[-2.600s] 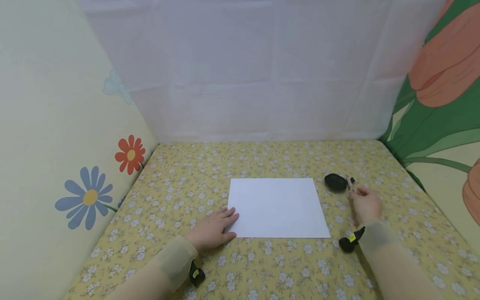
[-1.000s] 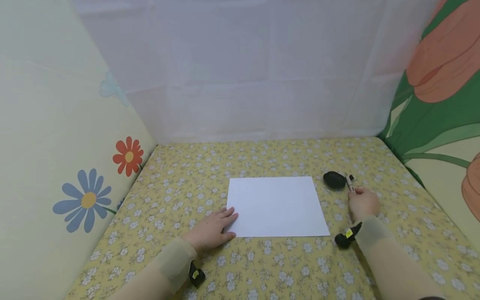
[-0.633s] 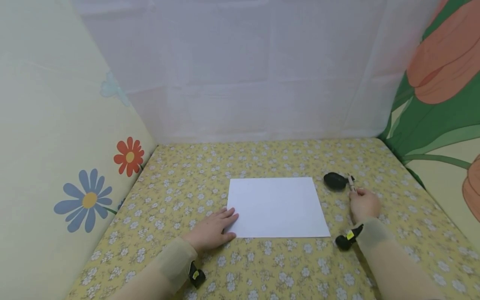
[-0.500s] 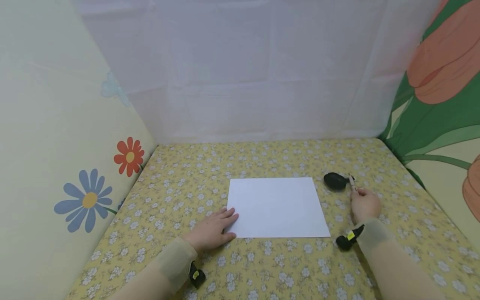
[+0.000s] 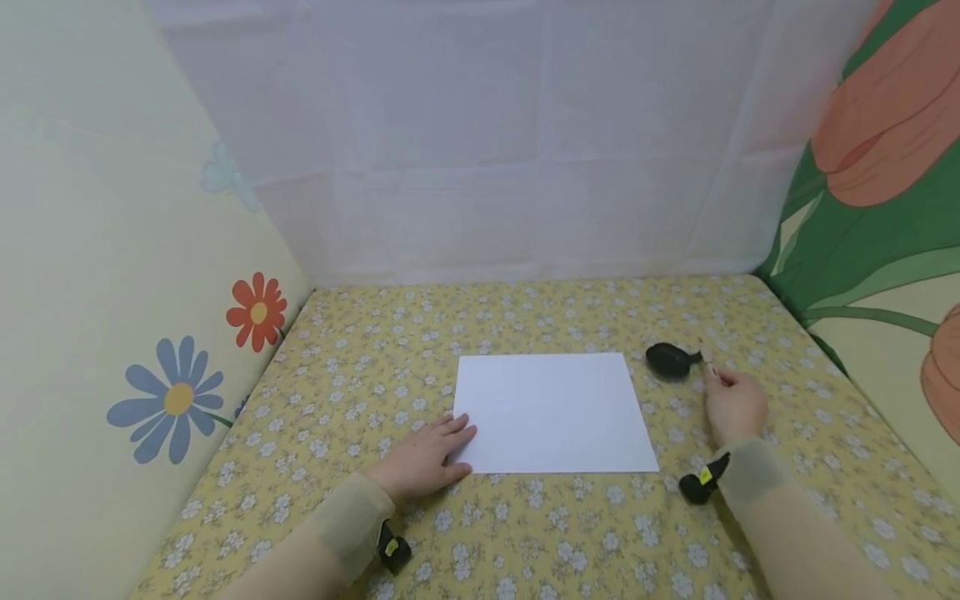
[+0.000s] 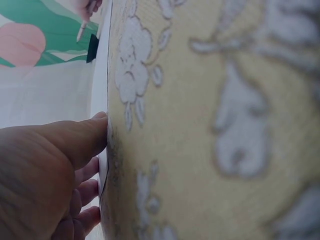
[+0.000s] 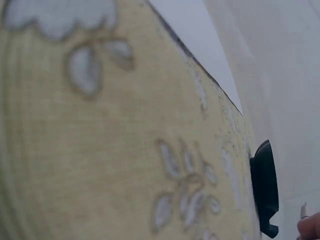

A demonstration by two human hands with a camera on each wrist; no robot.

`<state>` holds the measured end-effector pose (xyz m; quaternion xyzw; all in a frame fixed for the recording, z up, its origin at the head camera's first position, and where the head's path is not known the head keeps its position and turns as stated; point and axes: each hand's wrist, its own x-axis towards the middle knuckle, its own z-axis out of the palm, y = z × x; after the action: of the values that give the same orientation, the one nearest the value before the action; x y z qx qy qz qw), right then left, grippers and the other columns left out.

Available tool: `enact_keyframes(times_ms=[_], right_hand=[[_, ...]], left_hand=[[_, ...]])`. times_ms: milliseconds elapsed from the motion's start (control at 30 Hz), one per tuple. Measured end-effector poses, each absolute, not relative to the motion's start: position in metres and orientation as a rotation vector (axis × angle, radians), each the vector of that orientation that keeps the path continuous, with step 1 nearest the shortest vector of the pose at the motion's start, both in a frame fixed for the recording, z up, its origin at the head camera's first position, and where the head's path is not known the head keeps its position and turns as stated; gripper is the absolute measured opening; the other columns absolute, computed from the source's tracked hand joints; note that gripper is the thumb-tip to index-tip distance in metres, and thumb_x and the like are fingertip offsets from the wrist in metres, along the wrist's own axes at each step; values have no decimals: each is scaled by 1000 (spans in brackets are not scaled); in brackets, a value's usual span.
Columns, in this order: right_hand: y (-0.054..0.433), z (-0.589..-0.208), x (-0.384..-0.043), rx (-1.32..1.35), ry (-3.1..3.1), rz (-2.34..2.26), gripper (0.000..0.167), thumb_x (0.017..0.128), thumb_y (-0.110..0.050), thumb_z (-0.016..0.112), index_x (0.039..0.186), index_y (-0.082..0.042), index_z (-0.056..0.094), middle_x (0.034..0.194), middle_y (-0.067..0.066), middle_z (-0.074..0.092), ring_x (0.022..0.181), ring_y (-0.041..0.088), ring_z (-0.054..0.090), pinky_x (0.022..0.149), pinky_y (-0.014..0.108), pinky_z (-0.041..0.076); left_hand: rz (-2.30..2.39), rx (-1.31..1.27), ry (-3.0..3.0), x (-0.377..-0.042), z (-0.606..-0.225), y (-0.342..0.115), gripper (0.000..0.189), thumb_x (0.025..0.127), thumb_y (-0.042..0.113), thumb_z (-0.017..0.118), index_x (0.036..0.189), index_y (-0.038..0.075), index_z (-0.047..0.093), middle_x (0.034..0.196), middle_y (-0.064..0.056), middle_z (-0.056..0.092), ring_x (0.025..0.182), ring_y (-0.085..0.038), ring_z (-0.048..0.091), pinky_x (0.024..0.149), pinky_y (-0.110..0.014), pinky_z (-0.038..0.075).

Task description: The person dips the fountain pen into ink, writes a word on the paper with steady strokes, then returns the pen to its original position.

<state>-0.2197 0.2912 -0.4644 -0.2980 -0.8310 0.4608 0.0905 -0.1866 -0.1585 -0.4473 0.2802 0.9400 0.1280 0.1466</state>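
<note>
In the head view my left hand (image 5: 423, 458) lies with its fingers spread on the near left corner of a white sheet of paper (image 5: 555, 412). The left wrist view shows the thumb (image 6: 82, 142) at the sheet's edge. Right of the paper, my right hand (image 5: 735, 408) pinches a slim, pale, pen-shaped tool (image 5: 711, 365). Its tapered tip shows in the left wrist view; its exact kind is unclear. That tool's upper end is close to the narrow end of a black oval dish (image 5: 669, 360); I cannot tell whether they touch. Only a fingertip (image 7: 311, 226) shows in the right wrist view.
A yellow flowered cloth (image 5: 555, 533) covers the table. Behind it hangs a white sheet (image 5: 480, 167). Flower-printed walls stand on the left (image 5: 75, 250) and right (image 5: 870, 267). Each wrist wears a small black camera.
My right hand and the pale tool have shifted slightly right, uncovering more of the dish's narrow end. The tool now leans more to the left. My left hand and the paper stay put.
</note>
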Motion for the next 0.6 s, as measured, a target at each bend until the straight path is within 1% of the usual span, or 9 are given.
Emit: enact_keyframes(times_ms=[67, 100, 167, 300, 400, 600], right_hand=[[289, -461, -220, -876, -2486, 1361, 44, 100, -28, 46, 138, -6, 53, 129, 18, 56, 106, 30, 54, 76, 41, 47], [288, -460, -220, -882, -2488, 1365, 44, 100, -28, 46, 137, -7, 54, 129, 18, 56, 106, 30, 54, 76, 41, 47], [286, -457, -220, -883, -2488, 1376, 43, 100, -27, 47, 138, -8, 54, 127, 16, 57, 99, 28, 55, 71, 38, 48], [282, -455, -221, -883, -2491, 1365, 40, 99, -24, 49, 136, -7, 56, 124, 15, 58, 97, 26, 55, 67, 33, 47], [279, -452, -222, -857, -2515, 1333, 41, 99, -25, 50, 133, -5, 57, 123, 16, 59, 103, 29, 54, 73, 36, 46], [279, -451, -220, -778, -2555, 1294, 46, 99, -36, 50, 131, -4, 59, 122, 18, 60, 103, 31, 55, 73, 38, 46]], left_hand=[[368, 807, 2707, -187, -448, -159, 62, 97, 41, 55, 150, 13, 37, 157, -6, 25, 144, -31, 20, 114, -53, 22], [364, 809, 2710, -187, -449, -159, 62, 97, 41, 55, 150, 13, 36, 157, -6, 25, 144, -31, 20, 114, -53, 22], [367, 809, 2710, -187, -449, -159, 62, 97, 41, 55, 150, 13, 36, 157, -5, 25, 144, -31, 20, 114, -53, 22], [359, 811, 2714, -188, -450, -159, 62, 98, 42, 54, 150, 14, 36, 158, -4, 25, 144, -31, 20, 114, -53, 22], [349, 812, 2719, -188, -450, -159, 62, 98, 42, 54, 150, 14, 36, 158, -4, 24, 144, -30, 20, 114, -53, 22], [352, 807, 2721, -187, -450, -158, 62, 97, 42, 54, 150, 13, 36, 157, -5, 25, 144, -30, 21, 114, -53, 22]])
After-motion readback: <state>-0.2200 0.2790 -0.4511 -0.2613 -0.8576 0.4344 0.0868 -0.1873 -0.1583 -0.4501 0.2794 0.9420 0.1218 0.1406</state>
